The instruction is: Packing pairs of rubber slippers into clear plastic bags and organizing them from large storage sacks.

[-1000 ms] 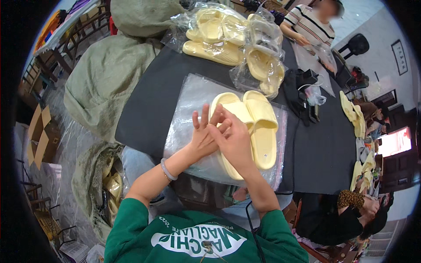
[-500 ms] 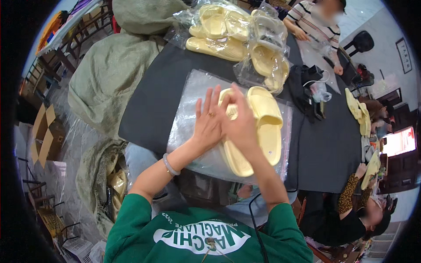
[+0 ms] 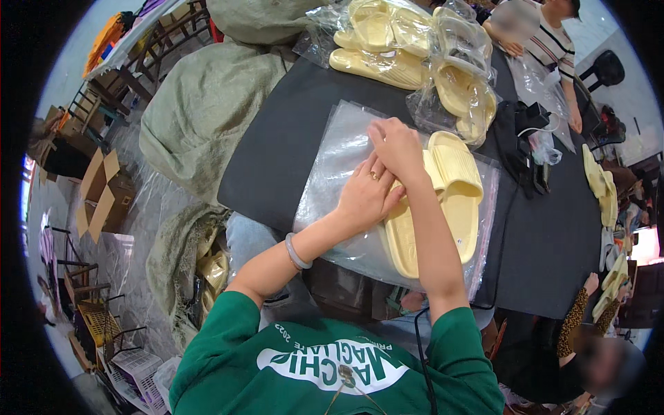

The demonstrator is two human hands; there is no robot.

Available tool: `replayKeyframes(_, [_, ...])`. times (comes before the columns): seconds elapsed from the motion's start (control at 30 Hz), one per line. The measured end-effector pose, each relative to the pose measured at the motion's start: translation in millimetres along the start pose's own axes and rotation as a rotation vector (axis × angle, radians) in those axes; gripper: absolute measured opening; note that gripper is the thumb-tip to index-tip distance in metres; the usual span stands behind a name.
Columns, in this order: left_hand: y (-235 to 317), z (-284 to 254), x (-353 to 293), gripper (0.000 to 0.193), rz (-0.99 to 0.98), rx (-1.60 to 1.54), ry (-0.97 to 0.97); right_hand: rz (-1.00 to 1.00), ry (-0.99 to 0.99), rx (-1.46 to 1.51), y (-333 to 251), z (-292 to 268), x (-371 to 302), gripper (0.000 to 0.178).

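Observation:
My left hand (image 3: 365,195), wearing a ring, has its thumb spread and its fingers stretched up under my right hand. The fingertips are hidden there. Curled over them, my right hand (image 3: 400,151) has its fingers bent; what they grip, if anything, is hidden. Just right of both hands lies a pair of pale yellow slide sandals (image 3: 462,200), side by side. My right forearm covers part of the left sandal. Beneath the sandals and hands, clear plastic bags (image 3: 330,181) lie flat on the dark tabletop (image 3: 270,138).
Bagged yellow slides (image 3: 380,68) are piled at the table's far side. A black bag (image 3: 515,138) with a cable lies at right. Large green sacks (image 3: 200,124) stand left, an open cardboard box (image 3: 104,194) beyond. Two other people sit at the table's far right and right.
My right hand has moved left over my left hand's fingers, which were upright and spread before. The view has shifted, so the table appears further right.

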State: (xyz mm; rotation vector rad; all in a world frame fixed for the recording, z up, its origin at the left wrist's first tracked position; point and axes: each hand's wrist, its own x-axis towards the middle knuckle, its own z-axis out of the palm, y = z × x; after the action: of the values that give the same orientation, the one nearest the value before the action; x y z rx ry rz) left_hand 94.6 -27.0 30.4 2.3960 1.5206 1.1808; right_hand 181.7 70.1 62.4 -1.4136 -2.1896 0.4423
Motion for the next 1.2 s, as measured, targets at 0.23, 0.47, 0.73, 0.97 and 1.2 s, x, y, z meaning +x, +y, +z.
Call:
replayKeyframes(0.23, [-1,0,-1,0.046,0.002,-0.052,-0.029,-0.132,0.000,0.063,4,2,-4,0.030])
replayKeyframes(0.47, [4,4,3,0.035,0.006,-0.100,-0.027,-0.120,0.021,0.003,12,3,-7,0.030])
replayKeyframes(0.73, [6,1,5,0.028,-0.043,-0.142,-0.109,-0.204,-0.007,-0.087,16,14,-2,0.028])
replayKeyframes(0.97, [9,-1,5,0.036,-0.020,-0.096,-0.161,-0.127,-0.012,-0.039,17,19,-4,0.032])
replayKeyframes(1.2, [4,2,2,0.037,-0.010,-0.098,-0.137,-0.127,-0.023,-0.025,14,18,-5,0.032])
